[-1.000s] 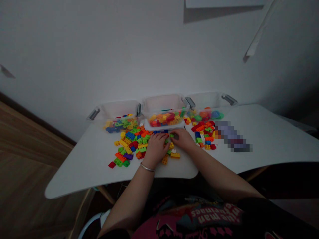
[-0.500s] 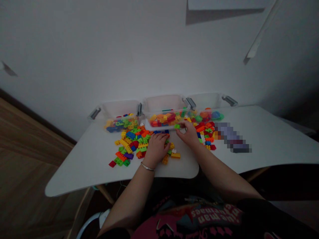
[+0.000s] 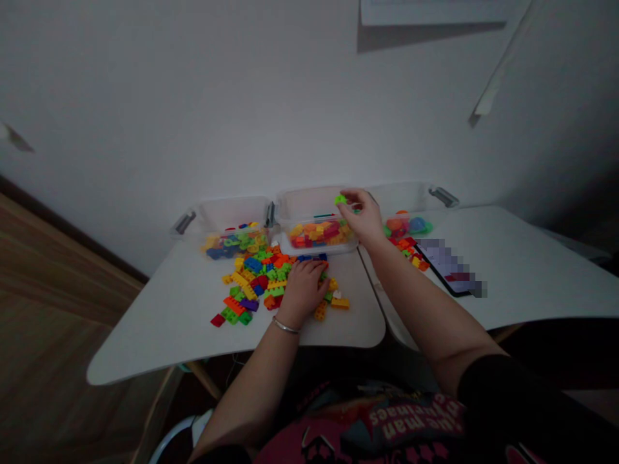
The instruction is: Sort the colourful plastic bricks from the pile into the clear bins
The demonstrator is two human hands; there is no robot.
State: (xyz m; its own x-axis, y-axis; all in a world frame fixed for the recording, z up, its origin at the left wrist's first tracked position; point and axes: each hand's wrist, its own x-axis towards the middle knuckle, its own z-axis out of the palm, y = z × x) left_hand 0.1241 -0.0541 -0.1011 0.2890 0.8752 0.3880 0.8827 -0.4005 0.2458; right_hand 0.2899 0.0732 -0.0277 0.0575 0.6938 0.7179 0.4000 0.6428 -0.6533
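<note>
A small bright green toy brick (image 3: 340, 200) is pinched between the thumb and fingers of my right hand (image 3: 363, 216). That hand is raised over the right part of the middle clear box (image 3: 314, 198), which contains mostly orange, yellow and red pieces. My left hand (image 3: 304, 287) lies palm down on the right side of a loose heap of coloured bricks (image 3: 258, 265), fingers stretched over them and thumb apart. What lies beneath its palm is hidden. Close to its thumb are a yellow brick (image 3: 340, 303) and a small white piece (image 3: 337, 294).
The left clear box (image 3: 232, 209) holds yellow, green and blue pieces. In the right clear box (image 3: 401, 193) are rounded orange, blue and green pieces. More bricks (image 3: 420, 261) lie beside a tablet-like device (image 3: 442, 264), partly pixelated. A white wall stands behind the table (image 3: 159, 322).
My right hand has risen from the table in front of the middle box to above it, carrying the green brick. My left hand stays in place on the heap.
</note>
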